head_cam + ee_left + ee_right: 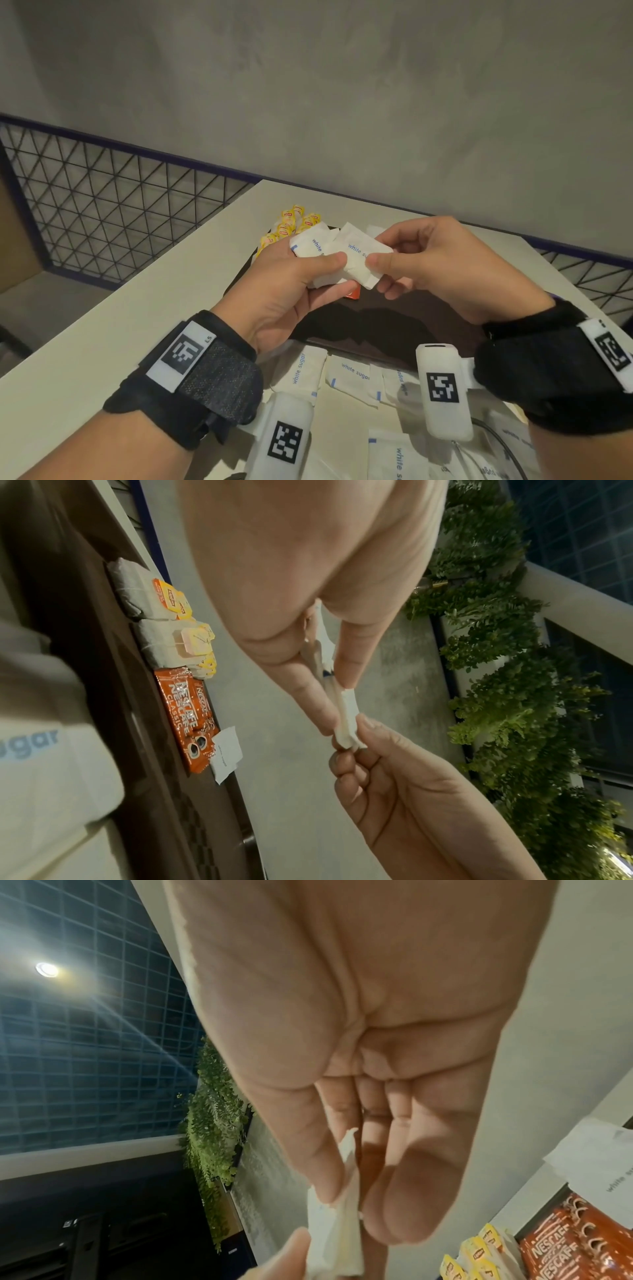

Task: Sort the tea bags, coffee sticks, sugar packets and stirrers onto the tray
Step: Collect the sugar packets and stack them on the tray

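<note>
Both hands hover over the dark brown tray (394,325). My left hand (327,274) grips a small stack of white sugar packets (308,246) between thumb and fingers. My right hand (376,274) pinches the edge of the top sugar packet (359,255) of that stack. In the left wrist view the held packets (346,715) stand edge-on between both hands. On the tray's far side lie tea bags (291,222) with yellow tags, orange coffee sticks (186,718) and one sugar packet (226,750). No stirrers are in view.
Several loose sugar packets (352,377) lie on the white table (137,308) in front of the tray, under my wrists. A black cable (503,445) runs at the front right. A wire mesh railing (113,205) borders the table's left and far sides.
</note>
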Motion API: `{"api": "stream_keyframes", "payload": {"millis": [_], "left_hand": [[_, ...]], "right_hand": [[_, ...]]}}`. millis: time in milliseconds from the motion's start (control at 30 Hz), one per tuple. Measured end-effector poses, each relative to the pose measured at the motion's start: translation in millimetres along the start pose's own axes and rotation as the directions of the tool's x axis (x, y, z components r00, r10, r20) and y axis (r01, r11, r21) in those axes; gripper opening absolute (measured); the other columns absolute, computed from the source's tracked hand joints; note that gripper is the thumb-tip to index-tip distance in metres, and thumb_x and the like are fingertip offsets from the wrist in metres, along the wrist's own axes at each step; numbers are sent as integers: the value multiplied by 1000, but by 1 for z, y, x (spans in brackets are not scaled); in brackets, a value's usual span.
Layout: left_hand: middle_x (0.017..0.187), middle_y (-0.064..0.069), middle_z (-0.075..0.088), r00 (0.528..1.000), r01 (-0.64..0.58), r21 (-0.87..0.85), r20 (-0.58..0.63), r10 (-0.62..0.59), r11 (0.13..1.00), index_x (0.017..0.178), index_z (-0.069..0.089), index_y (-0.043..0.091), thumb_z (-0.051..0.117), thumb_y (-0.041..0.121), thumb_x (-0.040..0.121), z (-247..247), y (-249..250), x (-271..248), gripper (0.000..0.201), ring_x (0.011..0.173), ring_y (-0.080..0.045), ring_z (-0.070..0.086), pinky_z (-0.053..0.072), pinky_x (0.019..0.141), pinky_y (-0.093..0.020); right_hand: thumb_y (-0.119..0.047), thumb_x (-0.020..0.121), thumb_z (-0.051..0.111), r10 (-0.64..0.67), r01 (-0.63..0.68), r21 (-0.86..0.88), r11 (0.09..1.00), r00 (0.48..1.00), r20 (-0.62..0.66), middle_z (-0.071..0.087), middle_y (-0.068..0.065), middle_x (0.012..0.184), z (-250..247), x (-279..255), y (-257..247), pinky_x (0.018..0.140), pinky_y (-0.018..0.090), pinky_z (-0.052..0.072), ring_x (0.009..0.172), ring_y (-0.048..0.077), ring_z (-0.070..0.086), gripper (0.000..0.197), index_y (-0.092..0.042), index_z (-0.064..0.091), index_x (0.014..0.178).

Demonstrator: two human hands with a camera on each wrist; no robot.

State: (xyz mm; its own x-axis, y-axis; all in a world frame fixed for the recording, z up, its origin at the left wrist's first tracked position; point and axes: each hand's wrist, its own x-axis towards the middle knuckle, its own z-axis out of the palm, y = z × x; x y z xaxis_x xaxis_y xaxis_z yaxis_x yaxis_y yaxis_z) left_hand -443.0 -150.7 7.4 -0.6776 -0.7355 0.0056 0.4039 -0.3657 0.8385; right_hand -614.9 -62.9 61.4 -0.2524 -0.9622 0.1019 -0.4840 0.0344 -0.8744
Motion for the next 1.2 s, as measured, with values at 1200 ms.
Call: {"api": "stream_keyframes", "payload": {"millis": [1200], "left_hand": [[138,-20,61,988,-46,-322,-157,-5,946,119,60,4,49,1,101,-3,11,3,21,114,-47,66,65,72,-46]], "right_hand": [[-17,85,82,381,-435,-541,720,899,-215,69,15,98,-26,130,81,72,40,64,79,32,75,38,-7,57,112]]}}
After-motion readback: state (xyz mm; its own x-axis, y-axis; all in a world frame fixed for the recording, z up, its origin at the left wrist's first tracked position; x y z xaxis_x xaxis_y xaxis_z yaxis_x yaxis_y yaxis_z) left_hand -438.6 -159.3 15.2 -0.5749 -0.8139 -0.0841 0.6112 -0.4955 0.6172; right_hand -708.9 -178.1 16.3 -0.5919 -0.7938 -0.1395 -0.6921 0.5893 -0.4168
